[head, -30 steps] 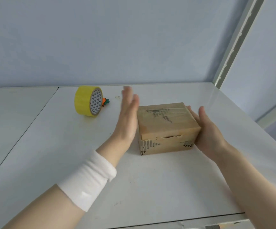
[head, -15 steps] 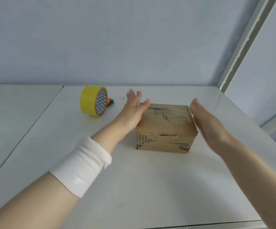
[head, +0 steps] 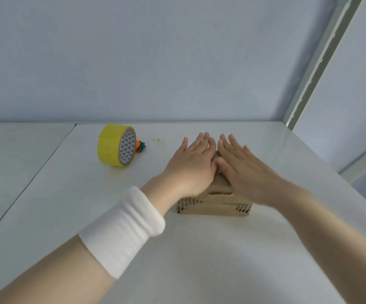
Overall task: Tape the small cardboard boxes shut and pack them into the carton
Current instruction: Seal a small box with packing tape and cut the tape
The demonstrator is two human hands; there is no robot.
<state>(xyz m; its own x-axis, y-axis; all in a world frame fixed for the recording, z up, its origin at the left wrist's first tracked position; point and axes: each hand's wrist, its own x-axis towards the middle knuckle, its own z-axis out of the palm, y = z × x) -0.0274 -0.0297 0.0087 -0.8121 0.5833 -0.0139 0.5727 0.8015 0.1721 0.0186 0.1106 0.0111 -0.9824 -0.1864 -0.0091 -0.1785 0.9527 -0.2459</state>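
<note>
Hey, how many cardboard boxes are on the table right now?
1. The small cardboard box sits right of the yellow tape roll, with the left hand and right hand flat on its top. No others show; any beyond the frame would be hidden.

Items shown, by count: one small cardboard box [head: 212, 207]; one roll of yellow tape [head: 111, 145]; one carrot-shaped item [head: 140, 146], orange and green; two hands, the left hand [head: 193, 163] and the right hand [head: 245, 167]; one white wristband [head: 122, 229]; two white surfaces, the main desk [head: 68, 205] and the side desk [head: 13, 161].
</note>
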